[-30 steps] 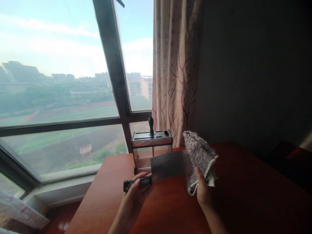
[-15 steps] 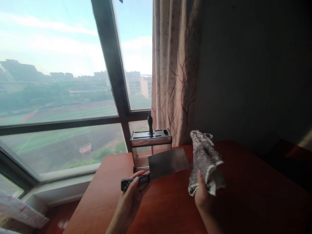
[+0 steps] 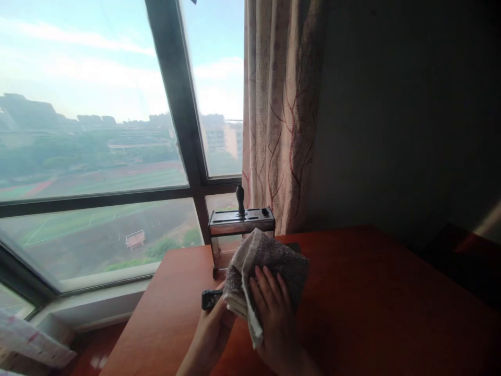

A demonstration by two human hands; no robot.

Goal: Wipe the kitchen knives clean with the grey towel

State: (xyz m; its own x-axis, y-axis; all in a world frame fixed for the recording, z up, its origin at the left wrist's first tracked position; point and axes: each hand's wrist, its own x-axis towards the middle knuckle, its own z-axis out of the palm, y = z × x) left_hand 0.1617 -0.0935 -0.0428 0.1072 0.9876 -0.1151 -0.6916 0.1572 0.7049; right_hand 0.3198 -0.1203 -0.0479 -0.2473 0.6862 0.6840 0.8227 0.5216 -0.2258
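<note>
My left hand [image 3: 213, 326] grips the black handle [image 3: 210, 299] of the cleaver [image 3: 293, 247], whose long axis runs level from lower left to upper right across the red-brown table [image 3: 371, 292], just in front of the knife block [image 3: 240, 230]. My right hand [image 3: 274, 313] lies flat with fingers [image 3: 270, 284] spread, pressing the grey towel [image 3: 270, 261] onto the blade — the steel sits directly under my fingertips (only its far corner shows past the cloth). The right hand is nearer the blade, the left holds it steady.

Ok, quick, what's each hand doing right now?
Left hand: closed around the black handle of the steel cleaver.
Right hand: fingers spread, pressing the grey fluffy cloth over the blade.
</note>
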